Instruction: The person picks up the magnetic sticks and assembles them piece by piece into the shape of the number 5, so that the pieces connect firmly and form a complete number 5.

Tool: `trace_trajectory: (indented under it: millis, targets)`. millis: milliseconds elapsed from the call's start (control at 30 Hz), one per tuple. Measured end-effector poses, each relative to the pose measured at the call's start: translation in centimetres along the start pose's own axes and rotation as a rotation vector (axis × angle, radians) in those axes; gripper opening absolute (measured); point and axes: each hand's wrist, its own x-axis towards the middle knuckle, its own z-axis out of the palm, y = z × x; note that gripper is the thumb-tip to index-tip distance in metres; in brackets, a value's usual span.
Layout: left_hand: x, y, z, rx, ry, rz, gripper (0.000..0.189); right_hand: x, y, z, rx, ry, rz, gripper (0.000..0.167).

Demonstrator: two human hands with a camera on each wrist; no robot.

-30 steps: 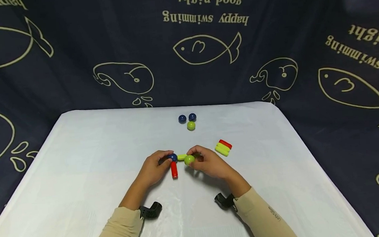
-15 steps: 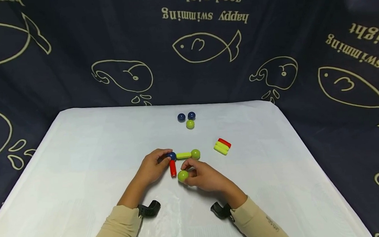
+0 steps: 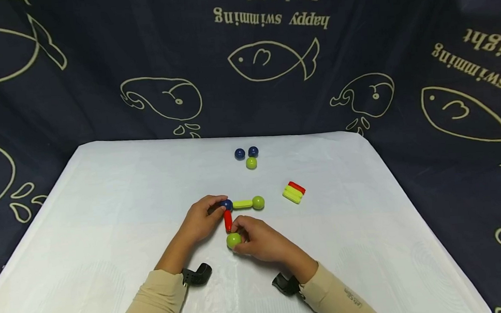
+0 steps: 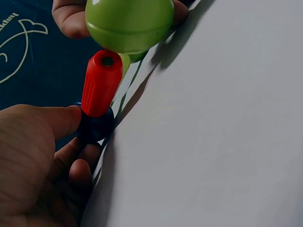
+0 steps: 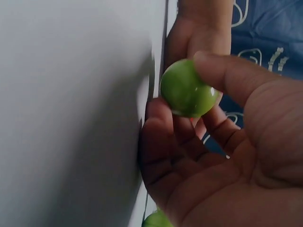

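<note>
My left hand point(image 3: 202, 219) pinches a dark blue ball point(image 4: 96, 126) between thumb and fingers. From that ball a red stick point(image 3: 228, 221) points toward me, and a yellow-green stick point(image 3: 242, 204) runs right to a green ball point(image 3: 258, 203). In my right hand point(image 3: 260, 238) another green ball point(image 5: 188, 89) is pinched between thumb and fingertips. This held ball sits right at the near end of the red stick. The left wrist view shows a small round recess in the red stick's end, with the held ball overlapping just beyond it.
Toward the back of the white table point(image 3: 147, 178) are two dark blue balls point(image 3: 239, 154) and a green ball point(image 3: 251, 162), close together. Right of the joined pieces lie a red stick point(image 3: 297, 187) and yellow-green sticks point(image 3: 292, 194) side by side. A dark printed cloth point(image 3: 273, 101) hangs behind.
My right hand has left the yellow-green stick's right end and moved toward me and left, bringing its green ball to the red stick's near end. My left hand stays on the blue ball.
</note>
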Motion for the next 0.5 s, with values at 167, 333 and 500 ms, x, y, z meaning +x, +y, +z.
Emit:
trace_trajectory:
  millis: [167, 333, 500]
  targets:
    - [0.05, -0.11, 0.06, -0.001, 0.006, 0.018, 0.031, 0.19, -0.25, 0.49, -0.064, 0.028, -0.020, 0.031]
    - [0.08, -0.15, 0.08, 0.003, 0.007, 0.022, 0.031, 0.22, -0.45, 0.67, -0.098, 0.041, -0.023, 0.032]
    - [0.07, -0.14, 0.01, 0.007, 0.003, 0.014, 0.031, 0.26, -0.55, 0.76, -0.106, 0.047, -0.015, 0.031]
